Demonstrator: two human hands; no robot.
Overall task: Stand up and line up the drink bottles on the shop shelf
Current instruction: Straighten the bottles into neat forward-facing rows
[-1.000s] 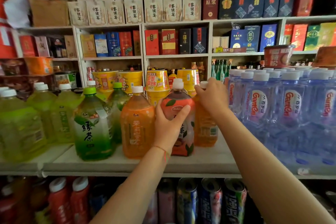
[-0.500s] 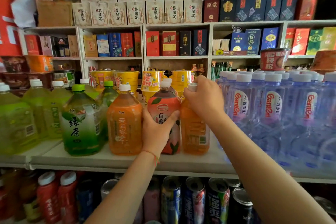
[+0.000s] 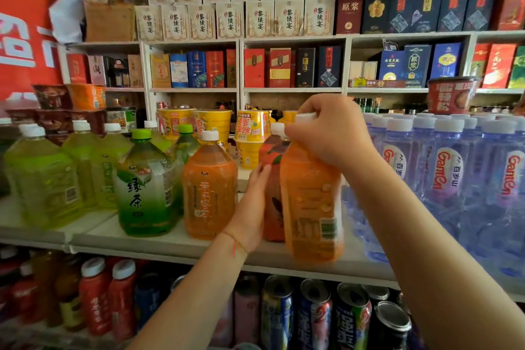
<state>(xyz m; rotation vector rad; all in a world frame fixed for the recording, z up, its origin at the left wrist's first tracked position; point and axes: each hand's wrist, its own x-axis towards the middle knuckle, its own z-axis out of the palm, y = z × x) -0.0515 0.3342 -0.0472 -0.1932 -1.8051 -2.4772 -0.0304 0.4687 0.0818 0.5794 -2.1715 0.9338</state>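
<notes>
My right hand [image 3: 329, 133] grips the neck and white cap of an orange juice bottle [image 3: 311, 202], which is lifted, slightly tilted and now at the front edge of the white shelf [image 3: 159, 244]. My left hand [image 3: 251, 207] is wrapped around the side of a red peach-tea bottle [image 3: 271, 179] that stands just behind and left of it. Another orange tea bottle [image 3: 208, 187] stands upright to the left, then a green tea bottle [image 3: 146, 187]. Yellow-green bottles [image 3: 42, 179] stand further left.
Clear water bottles with red labels [image 3: 449, 179] crowd the shelf on the right, close to my right forearm. Yellow noodle cups [image 3: 250, 136] stand behind the drinks. Cans [image 3: 315, 318] and red bottles [image 3: 95, 293] fill the shelf below. Boxed goods line the wall shelves behind.
My right hand has lifted the orange juice bottle from beside the peach-tea bottle and pulled it forward. My left hand slid round the peach-tea bottle's left side.
</notes>
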